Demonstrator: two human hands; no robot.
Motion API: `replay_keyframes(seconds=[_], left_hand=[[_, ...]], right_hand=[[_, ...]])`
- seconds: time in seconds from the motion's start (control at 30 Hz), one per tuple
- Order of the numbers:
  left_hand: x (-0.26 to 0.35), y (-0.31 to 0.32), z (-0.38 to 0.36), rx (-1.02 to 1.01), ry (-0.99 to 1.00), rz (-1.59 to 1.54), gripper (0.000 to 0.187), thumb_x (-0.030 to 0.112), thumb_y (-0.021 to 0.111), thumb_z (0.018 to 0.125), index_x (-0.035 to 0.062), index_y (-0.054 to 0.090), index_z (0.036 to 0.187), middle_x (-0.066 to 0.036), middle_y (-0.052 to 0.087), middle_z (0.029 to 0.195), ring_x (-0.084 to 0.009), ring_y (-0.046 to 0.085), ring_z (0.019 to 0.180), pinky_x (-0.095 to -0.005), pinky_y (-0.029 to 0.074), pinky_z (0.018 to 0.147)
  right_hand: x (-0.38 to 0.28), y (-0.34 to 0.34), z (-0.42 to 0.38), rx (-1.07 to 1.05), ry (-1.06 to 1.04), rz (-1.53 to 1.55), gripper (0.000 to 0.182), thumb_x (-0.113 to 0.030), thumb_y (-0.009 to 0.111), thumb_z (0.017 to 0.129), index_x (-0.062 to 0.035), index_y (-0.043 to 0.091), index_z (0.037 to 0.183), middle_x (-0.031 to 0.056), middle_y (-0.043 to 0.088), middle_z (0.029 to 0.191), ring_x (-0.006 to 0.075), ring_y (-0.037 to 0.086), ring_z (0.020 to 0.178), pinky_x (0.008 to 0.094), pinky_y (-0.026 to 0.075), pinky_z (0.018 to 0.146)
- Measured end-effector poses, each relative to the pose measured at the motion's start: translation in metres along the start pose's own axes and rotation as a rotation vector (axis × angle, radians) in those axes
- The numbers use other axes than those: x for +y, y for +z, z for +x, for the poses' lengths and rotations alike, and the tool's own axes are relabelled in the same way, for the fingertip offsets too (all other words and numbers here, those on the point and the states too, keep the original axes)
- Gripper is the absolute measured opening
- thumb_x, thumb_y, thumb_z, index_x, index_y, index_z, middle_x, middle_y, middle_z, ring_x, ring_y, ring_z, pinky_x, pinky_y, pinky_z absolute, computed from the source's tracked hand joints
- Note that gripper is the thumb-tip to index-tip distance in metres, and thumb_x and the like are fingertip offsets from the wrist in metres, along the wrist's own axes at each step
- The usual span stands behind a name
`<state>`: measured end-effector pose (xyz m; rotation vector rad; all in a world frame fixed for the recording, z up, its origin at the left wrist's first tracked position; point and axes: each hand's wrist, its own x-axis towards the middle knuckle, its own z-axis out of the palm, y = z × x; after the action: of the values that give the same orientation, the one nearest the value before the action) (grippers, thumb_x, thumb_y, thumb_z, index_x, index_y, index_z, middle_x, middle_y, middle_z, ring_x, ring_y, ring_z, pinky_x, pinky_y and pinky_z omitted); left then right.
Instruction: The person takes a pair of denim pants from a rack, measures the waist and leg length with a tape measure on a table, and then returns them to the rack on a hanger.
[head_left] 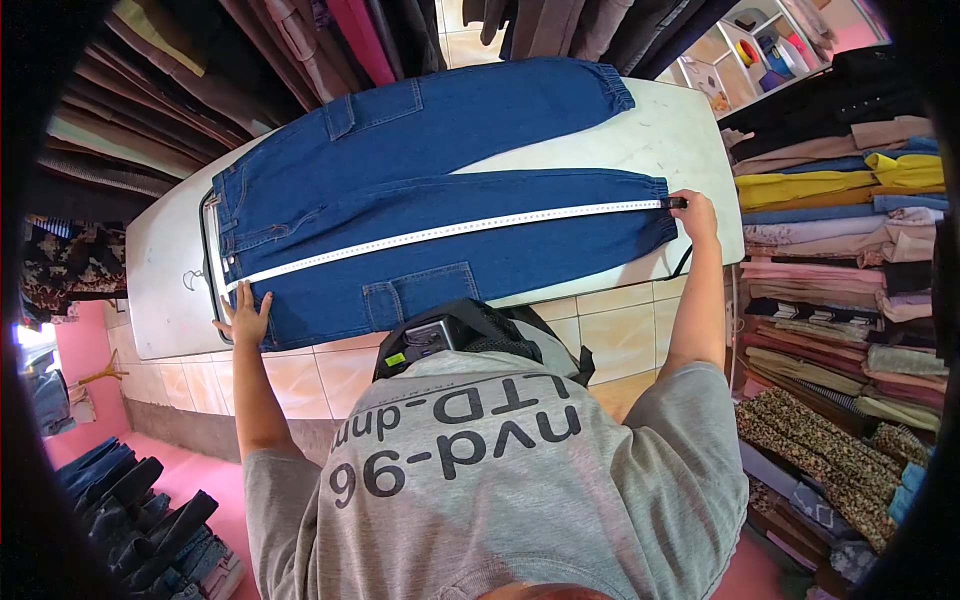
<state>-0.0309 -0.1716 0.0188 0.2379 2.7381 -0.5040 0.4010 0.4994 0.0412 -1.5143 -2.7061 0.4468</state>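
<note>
Blue denim cargo jeans [380,210] lie flat on a white table, waistband at the left and elasticated cuffs at the right. A white tape measure [470,226] stretches along the nearer leg from waistband to cuff. My left hand [247,315] rests on the waistband with fingers spread, its fingertips at the left end of the tape. At the cuff, my right hand [698,216] pinches the tape's other end, where a small black piece [676,202] shows. A hanger [208,262] with a metal hook lies at the waistband, partly under the jeans.
The white table [165,320] has a rounded outline. Hanging trousers [330,50] crowd its far side. Folded clothes [830,270] are stacked on the right, and dark jeans [150,520] hang at lower left. A black bag [465,330] sits against my chest near the table edge.
</note>
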Motion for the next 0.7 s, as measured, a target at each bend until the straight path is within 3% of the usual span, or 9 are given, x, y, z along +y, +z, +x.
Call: replay_keyframes(seconds=[0.17, 0.7], left_hand=[[0.002, 0.004, 0.005, -0.052, -0.044, 0.021, 0.075, 0.067, 0.033, 0.087, 0.0271, 0.015, 0.147, 0.008, 0.012, 0.154, -0.0341, 0.004, 0.141, -0.0727, -0.001, 0.1], [0.001, 0.011, 0.009, -0.036, -0.062, -0.044, 0.075, 0.065, 0.038, 0.086, 0.028, 0.015, 0.147, 0.005, 0.014, 0.154, -0.0342, 0.008, 0.141, -0.0707, -0.001, 0.102]], right_hand=[[0.012, -0.001, 0.01, -0.003, -0.019, -0.004, 0.03, -0.006, 0.075, 0.065, -0.0166, 0.071, 0.093, 0.0102, 0.068, 0.084, 0.0288, 0.065, 0.081, 0.0388, 0.05, 0.071], [0.057, 0.009, 0.028, -0.081, -0.114, 0.129, 0.031, -0.001, 0.074, 0.063, -0.0073, 0.069, 0.093, 0.015, 0.067, 0.085, 0.0278, 0.065, 0.08, 0.0351, 0.05, 0.073]])
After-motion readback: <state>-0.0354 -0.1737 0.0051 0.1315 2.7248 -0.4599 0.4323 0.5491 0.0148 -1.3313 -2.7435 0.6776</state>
